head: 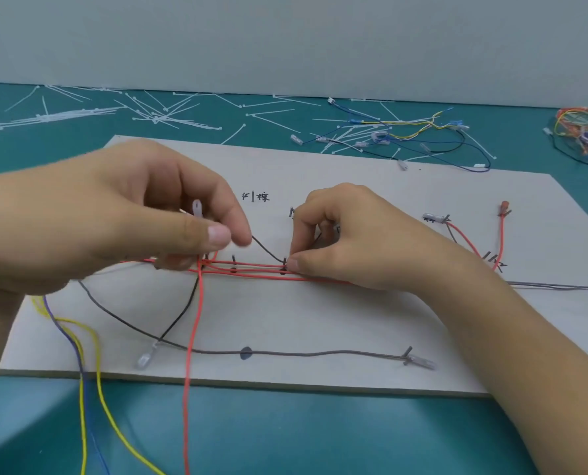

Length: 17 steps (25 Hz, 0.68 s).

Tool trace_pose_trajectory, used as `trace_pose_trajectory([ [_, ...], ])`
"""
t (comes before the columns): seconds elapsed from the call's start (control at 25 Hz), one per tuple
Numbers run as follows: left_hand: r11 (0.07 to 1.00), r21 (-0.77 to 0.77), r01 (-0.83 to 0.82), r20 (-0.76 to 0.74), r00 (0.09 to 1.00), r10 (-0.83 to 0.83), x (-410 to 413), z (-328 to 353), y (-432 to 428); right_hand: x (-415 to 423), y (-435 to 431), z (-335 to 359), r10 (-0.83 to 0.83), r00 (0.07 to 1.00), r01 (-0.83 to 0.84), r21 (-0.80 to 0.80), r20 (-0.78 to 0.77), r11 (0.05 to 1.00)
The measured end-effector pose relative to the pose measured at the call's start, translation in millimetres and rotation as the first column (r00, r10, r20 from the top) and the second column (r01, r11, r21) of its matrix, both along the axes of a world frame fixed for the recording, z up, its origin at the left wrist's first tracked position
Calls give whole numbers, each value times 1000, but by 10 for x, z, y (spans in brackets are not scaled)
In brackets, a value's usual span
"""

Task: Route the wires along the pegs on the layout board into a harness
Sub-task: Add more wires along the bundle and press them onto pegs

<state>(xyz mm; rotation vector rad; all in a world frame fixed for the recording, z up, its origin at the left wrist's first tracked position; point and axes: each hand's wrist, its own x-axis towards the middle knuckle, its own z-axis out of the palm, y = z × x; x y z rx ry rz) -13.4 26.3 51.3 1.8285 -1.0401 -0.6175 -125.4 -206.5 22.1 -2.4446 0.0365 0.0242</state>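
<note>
Two hands apart over middle of flat grey layout board (320, 320): my left hand (141, 214) pinches thin black wire (268, 253) near its clear terminal (196, 210); my right hand (340, 241) pinches same wire at black peg (284, 261), beside red wire bundle (251, 269).

I see bare layout board (320, 313) between the red wires (258, 271) and the grey wire (320, 354). Above it, my left hand (114, 214) and right hand (347, 234), pinching a black wire (268, 252), crowd the pegs (233, 259).
</note>
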Motion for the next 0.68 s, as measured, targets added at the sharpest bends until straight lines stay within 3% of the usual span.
trace_pose_trajectory([
  [0.16,976,-55,-210,-81,975,206,205,7,56,-14,6,9,-3,1000,3,2,-20,1000],
  [0.28,934,-85,-347,32,936,350,293,-88,-46,-12,16,13,-12,1000,12,-9,-17,1000],
  [0.4,922,-80,-379,50,922,384,334,-103,-177,-23,27,19,-17,999,17,-17,-31,1000],
  [0.68,913,167,-372,229,915,331,481,8,-613,-35,51,45,2,999,-6,-86,-45,996],
])
